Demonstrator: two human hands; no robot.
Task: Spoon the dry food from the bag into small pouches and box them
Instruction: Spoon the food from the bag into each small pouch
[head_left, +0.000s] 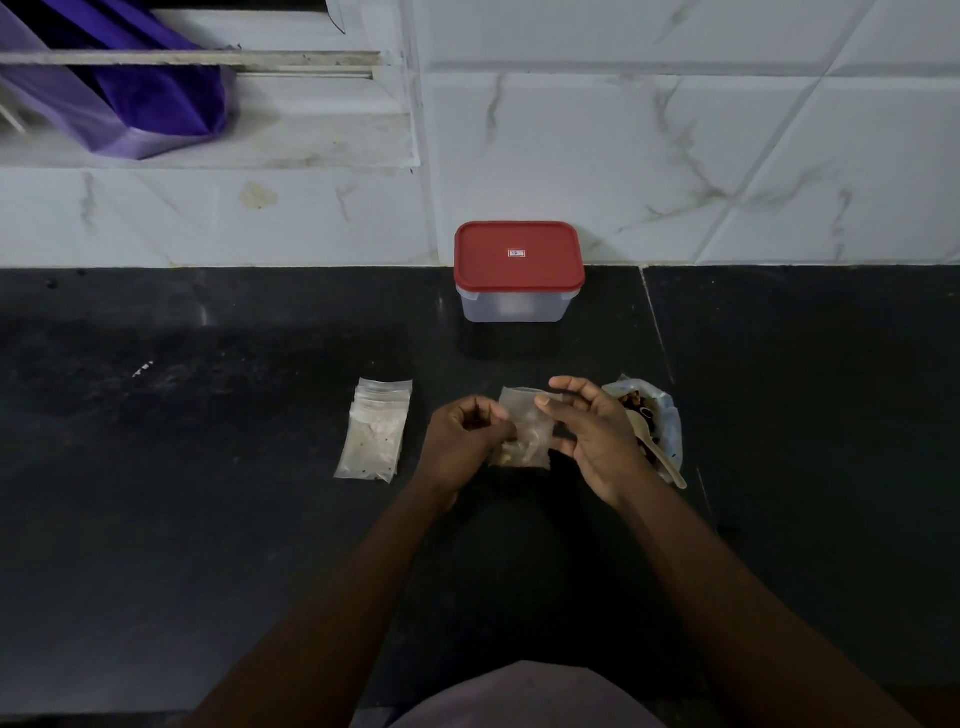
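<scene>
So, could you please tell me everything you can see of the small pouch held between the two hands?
The small pouch is clear, slightly cloudy plastic, rectangular, with a zip strip along its top edge. A little pale dry food sits at its bottom. It is held roughly upright above the dark countertop: the left hand pinches its left edge and the right hand pinches its upper right side. Whether its mouth is open cannot be told.

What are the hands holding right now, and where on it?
A small clear pouch: left hand pinches its left edge, right hand its upper right edge.
</scene>
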